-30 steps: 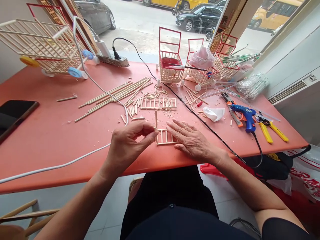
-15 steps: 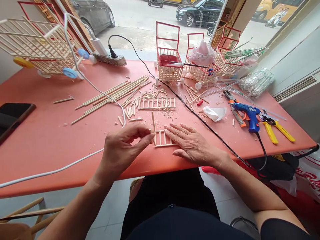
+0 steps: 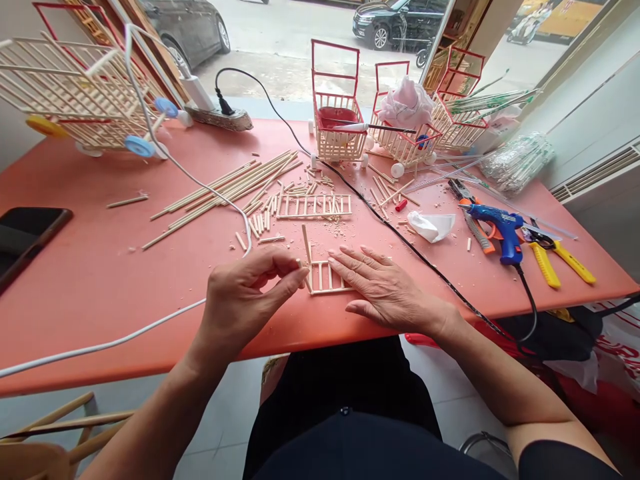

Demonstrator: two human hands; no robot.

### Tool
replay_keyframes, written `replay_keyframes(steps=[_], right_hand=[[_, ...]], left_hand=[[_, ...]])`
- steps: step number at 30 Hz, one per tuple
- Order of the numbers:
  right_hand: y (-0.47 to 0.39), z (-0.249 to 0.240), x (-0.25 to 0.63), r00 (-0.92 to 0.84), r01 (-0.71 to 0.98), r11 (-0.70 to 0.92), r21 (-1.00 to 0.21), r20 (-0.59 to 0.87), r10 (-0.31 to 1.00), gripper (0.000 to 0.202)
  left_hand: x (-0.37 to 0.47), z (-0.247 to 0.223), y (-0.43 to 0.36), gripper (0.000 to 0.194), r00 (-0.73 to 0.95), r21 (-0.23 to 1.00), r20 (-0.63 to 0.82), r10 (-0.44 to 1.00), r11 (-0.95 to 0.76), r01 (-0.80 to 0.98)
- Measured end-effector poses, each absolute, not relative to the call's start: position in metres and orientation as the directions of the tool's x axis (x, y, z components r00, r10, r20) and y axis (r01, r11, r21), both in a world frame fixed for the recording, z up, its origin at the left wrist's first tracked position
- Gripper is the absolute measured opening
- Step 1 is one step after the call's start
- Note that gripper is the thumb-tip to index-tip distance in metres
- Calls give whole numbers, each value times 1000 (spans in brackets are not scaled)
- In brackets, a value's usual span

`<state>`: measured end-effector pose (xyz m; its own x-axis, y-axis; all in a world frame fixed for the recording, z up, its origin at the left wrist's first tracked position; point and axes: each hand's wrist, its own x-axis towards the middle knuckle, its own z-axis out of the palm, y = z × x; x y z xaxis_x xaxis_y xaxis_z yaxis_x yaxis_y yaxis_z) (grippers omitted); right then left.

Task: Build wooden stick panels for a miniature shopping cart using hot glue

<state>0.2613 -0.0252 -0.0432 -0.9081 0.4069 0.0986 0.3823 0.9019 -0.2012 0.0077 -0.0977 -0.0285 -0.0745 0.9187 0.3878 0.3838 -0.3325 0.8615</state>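
Observation:
My left hand (image 3: 250, 293) pinches a small wooden stick (image 3: 302, 268) between thumb and forefinger, at the left end of a ladder-like wooden frame (image 3: 321, 275). Another stick (image 3: 305, 239) rises from that end of the frame, leaning slightly. My right hand (image 3: 380, 287) lies flat with fingers stretched, pressing the frame's right part to the table and hiding it. Behind both hands rests a second ladder-like frame (image 3: 314, 215), among cut short pieces (image 3: 260, 223) and crumbs.
Long sticks (image 3: 225, 187) lie at the back left. On the right are a blue glue gun (image 3: 500, 223) and yellow-handled pliers (image 3: 546, 265). A black cord (image 3: 395, 232) and a white cable (image 3: 125, 339) cross the table. Small stick-built carts (image 3: 340, 137) stand along the window.
Both hands and the frame hold nearly the same place. The view has shifted slightly, and traffic outside has moved.

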Motion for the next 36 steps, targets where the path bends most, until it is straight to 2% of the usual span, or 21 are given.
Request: replay_keyframes(steps=[13,25,36], right_hand=[[-25,-43,261,-898,398,886,-237,98,429,75],[-25,-46,262,-899,398,896,-194,111,424,74],[-26,-46,261,-897,407,899,-162,112,427,71]], left_hand=[[11,-25,-98,7,-94,881,364,927,-310,357],[11,-28,-96,11,-137,893,324,936,-254,372],[12,-28,-97,10,-124,891,343,931,-281,355]])
